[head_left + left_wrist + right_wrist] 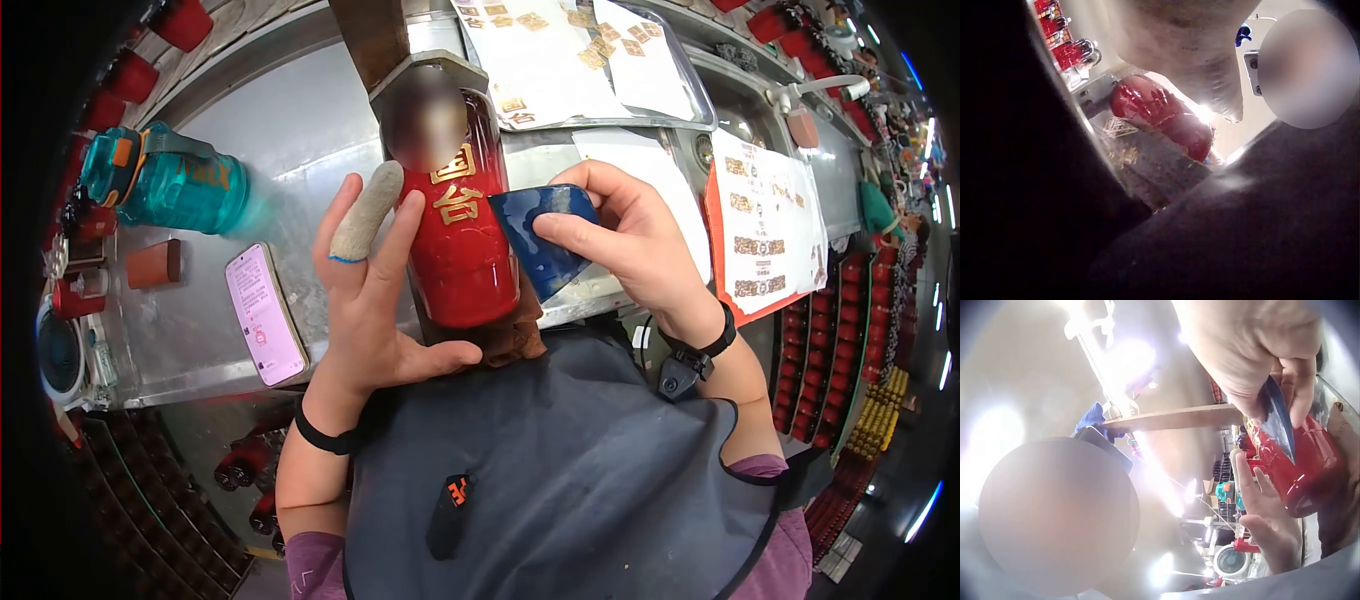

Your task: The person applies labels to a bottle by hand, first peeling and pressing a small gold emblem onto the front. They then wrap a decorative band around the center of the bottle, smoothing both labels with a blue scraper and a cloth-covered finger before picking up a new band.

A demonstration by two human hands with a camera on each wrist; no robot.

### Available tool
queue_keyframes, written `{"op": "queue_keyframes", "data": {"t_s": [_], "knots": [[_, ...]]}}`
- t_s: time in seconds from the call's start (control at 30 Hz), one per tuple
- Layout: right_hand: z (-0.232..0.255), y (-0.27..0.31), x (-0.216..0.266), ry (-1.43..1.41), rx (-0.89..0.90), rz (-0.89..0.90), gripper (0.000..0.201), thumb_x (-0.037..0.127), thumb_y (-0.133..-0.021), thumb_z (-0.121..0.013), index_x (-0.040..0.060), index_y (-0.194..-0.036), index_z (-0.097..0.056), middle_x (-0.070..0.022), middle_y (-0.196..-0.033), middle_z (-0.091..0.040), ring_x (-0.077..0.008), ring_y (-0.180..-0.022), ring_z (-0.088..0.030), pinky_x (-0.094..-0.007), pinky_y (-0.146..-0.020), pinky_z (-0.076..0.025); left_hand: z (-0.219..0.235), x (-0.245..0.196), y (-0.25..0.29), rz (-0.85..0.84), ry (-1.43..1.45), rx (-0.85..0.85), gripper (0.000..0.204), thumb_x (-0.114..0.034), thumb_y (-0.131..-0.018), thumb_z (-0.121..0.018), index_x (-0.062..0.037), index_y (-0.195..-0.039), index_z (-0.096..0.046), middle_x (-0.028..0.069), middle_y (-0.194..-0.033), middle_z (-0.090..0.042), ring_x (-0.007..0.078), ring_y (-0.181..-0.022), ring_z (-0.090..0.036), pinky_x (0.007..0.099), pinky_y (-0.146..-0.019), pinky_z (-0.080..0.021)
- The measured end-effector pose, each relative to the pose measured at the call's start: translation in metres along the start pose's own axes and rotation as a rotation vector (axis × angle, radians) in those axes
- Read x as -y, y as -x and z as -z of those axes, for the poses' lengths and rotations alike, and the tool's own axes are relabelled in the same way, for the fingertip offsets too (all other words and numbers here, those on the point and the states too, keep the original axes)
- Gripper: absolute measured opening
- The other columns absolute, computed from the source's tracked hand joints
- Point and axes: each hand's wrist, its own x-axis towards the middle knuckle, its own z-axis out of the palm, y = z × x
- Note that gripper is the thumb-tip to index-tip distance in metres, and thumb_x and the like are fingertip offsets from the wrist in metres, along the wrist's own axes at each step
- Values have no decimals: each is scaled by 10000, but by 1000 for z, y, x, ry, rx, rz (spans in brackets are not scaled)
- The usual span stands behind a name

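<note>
A glossy red bottle (465, 270) with gold raised characters lies on a stand in front of the person, its neck end blurred out. The right hand (640, 235) pinches a blue flat scraper (545, 235) between thumb and fingers, and the scraper's edge overlaps the bottle's right side. In the right wrist view the scraper (1280, 422) appears edge-on against the red glass (1319, 469). To the bottle's left, the left hand (370, 310) is spread with fingers extended; one finger wears a grey finger cot (366, 215). The left wrist view is mostly dark, with the bottle (1160, 112) partly visible.
On the metal table (190, 330) are a teal water bottle (185, 180), a phone (265, 315) and a brown block (153, 263). A tray (690, 85) with sheets of gold labels stands at the back right. More label sheets (770, 225) lie on the right.
</note>
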Motion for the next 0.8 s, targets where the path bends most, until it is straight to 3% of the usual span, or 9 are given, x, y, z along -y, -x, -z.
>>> {"op": "queue_keyframes", "data": {"t_s": [0.1,0.17,0.3,0.37,0.5,0.8], "knots": [[-2,1,2,-37,22,-24,148,83,-890,-733,6,-976,-640,34,-784,-632,-6,-708,-557,-179,-625,-445,4,-9,-7,9,-63,3,1064,-830,-749,-583,-11,-1424,-509,253,-1499,-378,408,-1439,-263,521,-1160,-222],[1,2,0,-13,80,-16,125,53,-906,-705,25,-1008,-639,14,-882,-663,-27,-775,-616,-183,-699,-494,4,-11,-11,5,-84,-14,964,-802,-784,-576,-49,-1386,-571,238,-1480,-418,396,-1429,-281,512,-1154,-231],[-2,1,0,-1,58,-15,124,53,-907,-705,25,-1011,-643,16,-881,-669,-26,-768,-615,-186,-697,-495,4,-15,-17,-5,-108,-11,909,-787,-799,-573,-80,-1371,-596,223,-1469,-445,395,-1425,-286,507,-1151,-237],[-6,0,-2,-103,45,-10,216,120,-878,-750,-2,-1028,-655,2,-824,-675,-38,-756,-609,-205,-671,-497,3,-16,-18,1,-127,-9,885,-784,-803,-566,-87,-1345,-622,217,-1454,-470,395,-1420,-295,506,-1150,-239],[-2,0,-3,-116,72,-28,220,125,-886,-747,4,-1041,-648,-21,-873,-688,-59,-797,-624,-213,-702,-506,-3,-21,-20,4,-156,-4,842,-766,-835,-536,-72,-1297,-657,224,-1439,-484,407,-1392,-339,511,-1145,-249],[-3,-6,-27,-450,156,-34,245,141,-874,-764,26,-1062,-657,-6,-922,-684,-54,-833,-623,-209,-763,-507,-3,-27,-21,-13,-123,6,804,-679,-896,-527,-26,-1362,-587,236,-1494,-416,415,-1423,-304,517,-1140,-244]]}}
